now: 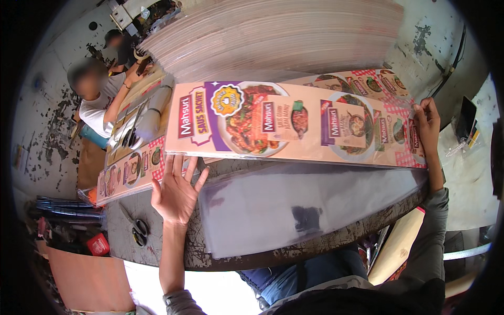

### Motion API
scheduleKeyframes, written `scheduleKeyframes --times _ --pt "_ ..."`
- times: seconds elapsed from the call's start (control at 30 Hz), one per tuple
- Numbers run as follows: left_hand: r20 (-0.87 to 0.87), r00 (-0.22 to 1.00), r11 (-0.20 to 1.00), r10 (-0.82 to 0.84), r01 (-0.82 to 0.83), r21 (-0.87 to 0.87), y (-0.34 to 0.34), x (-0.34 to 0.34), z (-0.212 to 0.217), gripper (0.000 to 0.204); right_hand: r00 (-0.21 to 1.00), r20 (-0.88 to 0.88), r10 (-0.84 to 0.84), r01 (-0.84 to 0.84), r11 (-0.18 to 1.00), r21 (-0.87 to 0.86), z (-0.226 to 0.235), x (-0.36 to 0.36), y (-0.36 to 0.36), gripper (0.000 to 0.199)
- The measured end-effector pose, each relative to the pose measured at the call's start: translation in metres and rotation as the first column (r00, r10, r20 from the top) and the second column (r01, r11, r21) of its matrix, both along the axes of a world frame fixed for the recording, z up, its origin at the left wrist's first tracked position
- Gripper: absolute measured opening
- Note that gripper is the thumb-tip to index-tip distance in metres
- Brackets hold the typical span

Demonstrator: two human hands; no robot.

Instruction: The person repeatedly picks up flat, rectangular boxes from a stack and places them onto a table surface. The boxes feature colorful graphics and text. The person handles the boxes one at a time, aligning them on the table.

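L hand [176, 197], palm up, fingers spread, at printed strip's [310, 126] near edge; R hand [430, 118] pinches R end; prob. best kept level w/o creasing.

Pale, dark-blotched walls [438, 34] beyond a scuffed, dark-edged table [117, 231].

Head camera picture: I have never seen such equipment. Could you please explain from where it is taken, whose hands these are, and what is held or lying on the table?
There is no machine, only a person's two bare hands. A wide fisheye camera on the head looks down, so straight edges look bent. The right hand grips one end of a long printed sheet with food pictures. The left hand is open, palm up, fingertips at the sheet's near edge. On the table lie clear plastic and scissors; beyond is a thick stack.
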State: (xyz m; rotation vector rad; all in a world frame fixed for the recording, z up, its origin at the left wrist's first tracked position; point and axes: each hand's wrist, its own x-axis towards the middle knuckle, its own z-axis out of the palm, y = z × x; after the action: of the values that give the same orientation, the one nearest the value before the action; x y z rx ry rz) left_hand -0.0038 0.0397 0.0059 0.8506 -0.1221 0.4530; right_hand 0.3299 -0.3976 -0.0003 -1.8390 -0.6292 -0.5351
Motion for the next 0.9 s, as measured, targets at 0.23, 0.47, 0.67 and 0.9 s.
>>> scheduleKeyframes --times 0.23,0.47,0.67,0.9 --pt "-0.083 0.982 0.985 -0.172 0.173 -0.004 -0.015 -0.004 -0.018 0.056 0.998 0.025 0.057 -0.056 0.998 -0.016 0.04 -0.055 0.091 0.014" --pt "-0.134 0.986 0.99 0.103 -0.115 -0.085 -0.037 -0.001 -0.003 0.019 0.958 0.208 0.195 -0.156 0.969 -0.192 0.051 -0.067 0.144 0.026" --pt "-0.05 0.8 0.792 0.598 -0.599 -0.119 0.05 -0.024 -0.008 0.022 0.909 0.331 0.254 -0.028 0.829 -0.559 0.028 -0.038 0.116 0.045" --pt "0.069 0.735 0.736 0.675 -0.663 -0.141 0.098 -0.059 0.001 0.029 0.987 0.093 0.131 -0.005 0.607 -0.795 0.006 -0.023 0.104 0.045"
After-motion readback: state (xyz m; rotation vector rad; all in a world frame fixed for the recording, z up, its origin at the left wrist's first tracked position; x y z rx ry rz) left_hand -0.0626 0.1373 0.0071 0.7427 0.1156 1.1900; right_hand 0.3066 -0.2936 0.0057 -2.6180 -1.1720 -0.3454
